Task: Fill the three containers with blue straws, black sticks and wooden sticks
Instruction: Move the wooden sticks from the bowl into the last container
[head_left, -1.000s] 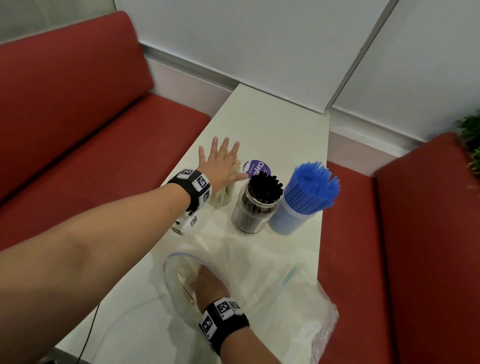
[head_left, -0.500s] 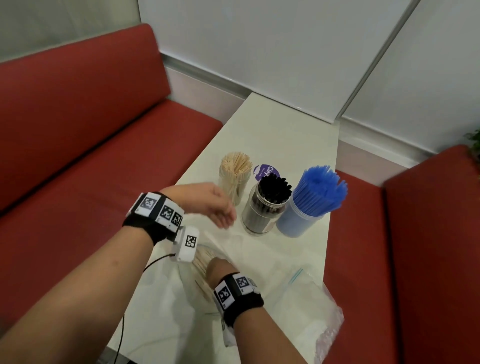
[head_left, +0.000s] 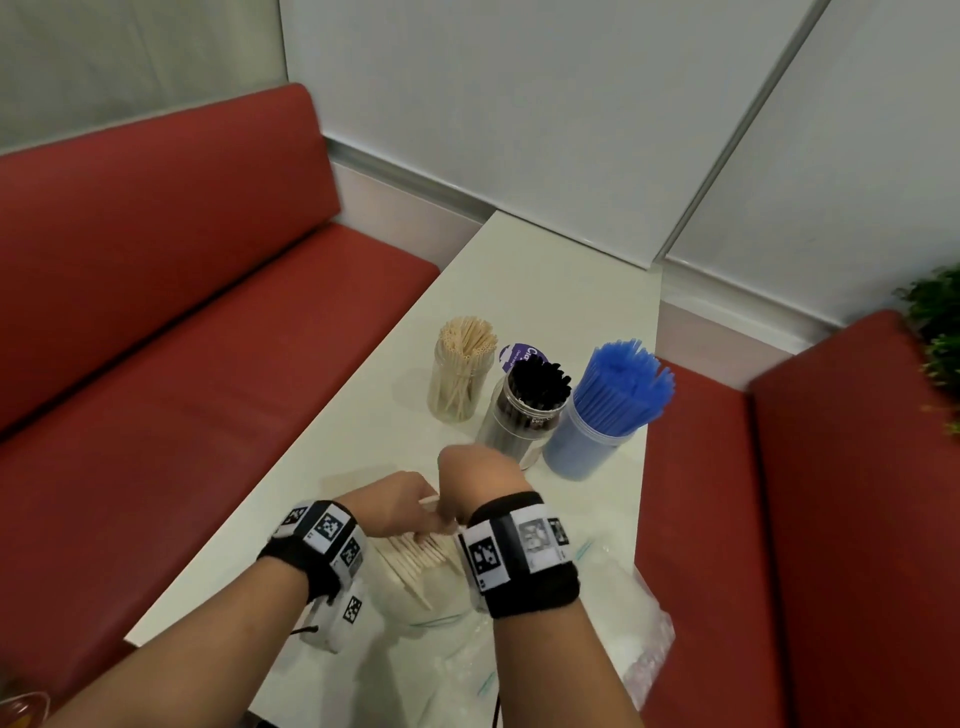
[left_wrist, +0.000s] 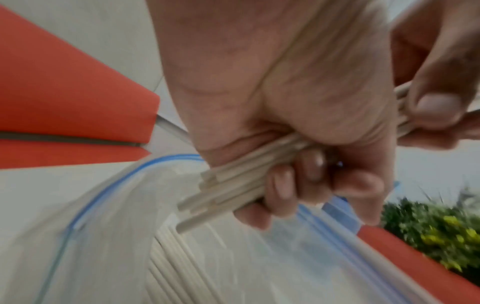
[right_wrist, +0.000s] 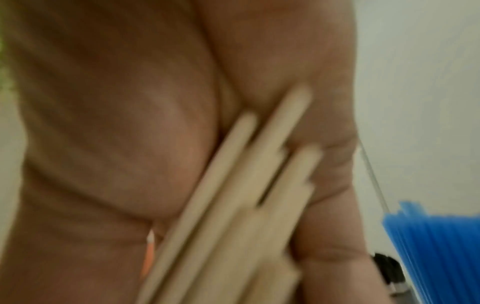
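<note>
Head view, hands: left hand (head_left: 400, 501) and right hand (head_left: 475, 480) meet over the open plastic bag (head_left: 415, 597) at the near end of the surface (head_left: 545, 291), both on one bundle of wooden sticks (head_left: 415, 553). Likely two hands so the bundle comes out squared, not splayed.
Head view, jars: further along the surface stand three in a row, left to right: wooden-stick jar (head_left: 462, 369), black-stick jar (head_left: 524, 410), blue-straw tub (head_left: 608, 410). All look well stocked; the wooden one seems to have room.
Left wrist view: left grip is fingers (left_wrist: 306, 185) curled under, palm over, clamped on the bundle just outside the bag mouth with its blue zip line (left_wrist: 109, 189). More sticks lie loose in the bag, unclear from the head. The right thumb (left_wrist: 436, 109) presses the far end.
Right wrist view: blurred. Sticks lie across the right palm (right_wrist: 182, 102); grip looks closed on them, fingertips out of frame. Blue straws (right_wrist: 436, 246) show right, so the tub is near.
</note>
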